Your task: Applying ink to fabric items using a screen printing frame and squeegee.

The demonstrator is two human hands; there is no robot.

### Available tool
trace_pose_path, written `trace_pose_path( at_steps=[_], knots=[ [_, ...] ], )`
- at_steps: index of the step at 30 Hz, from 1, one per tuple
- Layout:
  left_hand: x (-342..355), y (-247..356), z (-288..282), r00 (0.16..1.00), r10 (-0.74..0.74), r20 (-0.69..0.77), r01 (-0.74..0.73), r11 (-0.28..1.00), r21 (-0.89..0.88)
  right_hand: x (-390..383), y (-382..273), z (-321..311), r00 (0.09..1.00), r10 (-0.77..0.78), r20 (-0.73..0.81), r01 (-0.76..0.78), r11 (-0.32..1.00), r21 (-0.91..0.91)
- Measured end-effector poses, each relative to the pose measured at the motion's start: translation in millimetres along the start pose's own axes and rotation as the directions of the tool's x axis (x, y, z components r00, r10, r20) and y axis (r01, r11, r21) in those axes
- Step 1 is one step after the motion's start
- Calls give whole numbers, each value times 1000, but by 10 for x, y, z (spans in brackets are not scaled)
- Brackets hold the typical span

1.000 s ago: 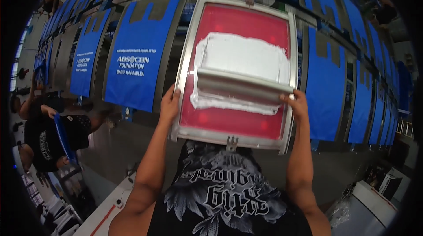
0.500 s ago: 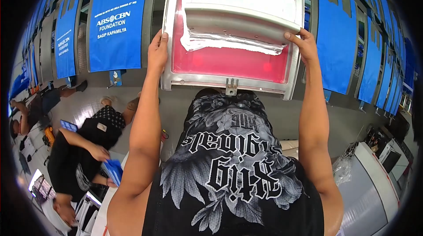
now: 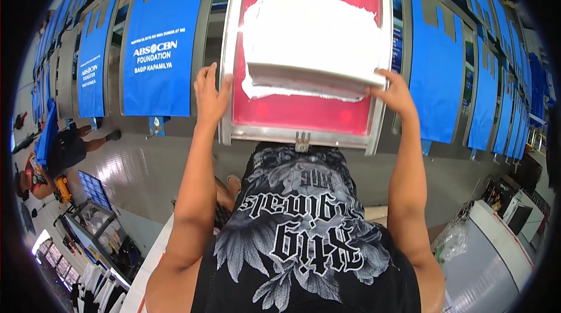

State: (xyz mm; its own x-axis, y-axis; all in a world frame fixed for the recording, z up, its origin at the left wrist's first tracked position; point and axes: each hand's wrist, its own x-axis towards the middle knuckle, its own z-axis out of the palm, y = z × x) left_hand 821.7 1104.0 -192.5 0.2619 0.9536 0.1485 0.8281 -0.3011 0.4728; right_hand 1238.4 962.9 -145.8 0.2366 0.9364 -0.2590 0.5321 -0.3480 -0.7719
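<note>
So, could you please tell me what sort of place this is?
Probably a screen-printing workshop: a squeegee sits in white paste, likely ink, on a red, metal-framed screen, and blue bag-shaped pieces, some with white print, line both sides.

Wears blk slvless top w/ gry leaves, lettering.

Long grey squeegee lying crosswise on white ink over a metal-framed red screen

A framed red screen and rows of blue panels show a printing workshop.
</note>
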Motion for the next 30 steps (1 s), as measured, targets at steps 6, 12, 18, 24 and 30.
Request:
trace_pose_path(
  at_steps=[6, 12, 18, 24, 30],
  knots=[
    [383, 797, -401, 714, 397, 576, -390, 910, -143, -362, -607, 336, 980, -161, 113, 196, 853, -484],
    [1200, 963, -137, 860, 456, 230, -451, 889, -78, 634, -593, -57, 912, -406, -56, 298, 750, -590],
    [953, 699, 437, 837, 487, 249, -510, 860, 30, 742, -114, 456, 931, -366, 5, 264, 660, -704],
    [-201, 799, -275, 853, 350, 387, -356, 933, -59, -574, -475, 333, 960, -260, 101, 275, 817, -507],
    [361, 693, 165, 882, 443, 158, -429, 896, -117, 56, -239, 387, 931, -364, 2, 292, 742, -603]
  ],
)
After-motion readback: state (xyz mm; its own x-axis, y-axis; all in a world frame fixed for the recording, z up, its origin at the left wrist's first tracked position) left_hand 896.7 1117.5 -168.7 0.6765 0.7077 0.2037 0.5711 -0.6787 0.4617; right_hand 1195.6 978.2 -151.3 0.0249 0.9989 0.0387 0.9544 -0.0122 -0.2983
